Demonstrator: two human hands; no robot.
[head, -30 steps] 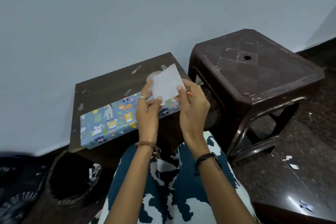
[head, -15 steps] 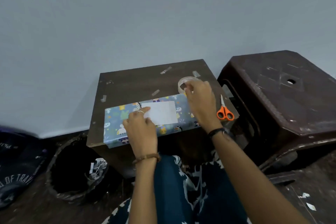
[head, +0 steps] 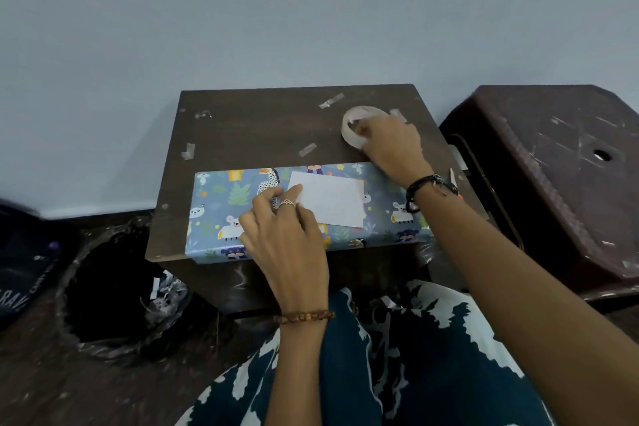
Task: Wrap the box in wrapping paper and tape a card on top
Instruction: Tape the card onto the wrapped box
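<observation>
Now down from the air and lying flat on the wrapped box (head: 307,211): white card (head: 328,199), near the middle of the box top, slightly tilted. Pressed at its left edge by the left hand (head: 283,235), fingertips bent onto card and paper, ring on one finger, beaded bracelet at the wrist; nothing clasped, just pressing down. Moved to the far right corner of the surface (head: 262,128): right hand (head: 390,145), grip curled round the clear tape roll (head: 359,126), fingers hooked into and over the ring, roll touching the surface. Box along the near edge of the surface, long side running left to right, blue paper printed with animals and leaves, its near left corner slightly past the edge. Stuck on the bare part of the surface behind the box: several short tape strips (head: 307,149). Just beyond the right wrist, a sliver of scissors (head: 453,180), mostly hidden. Right of the surface, a dark plastic stool (head: 553,166); left on the floor, a bin (head: 114,290) lined in black with paper scraps inside. Below, a lap in teal and white cloth.
</observation>
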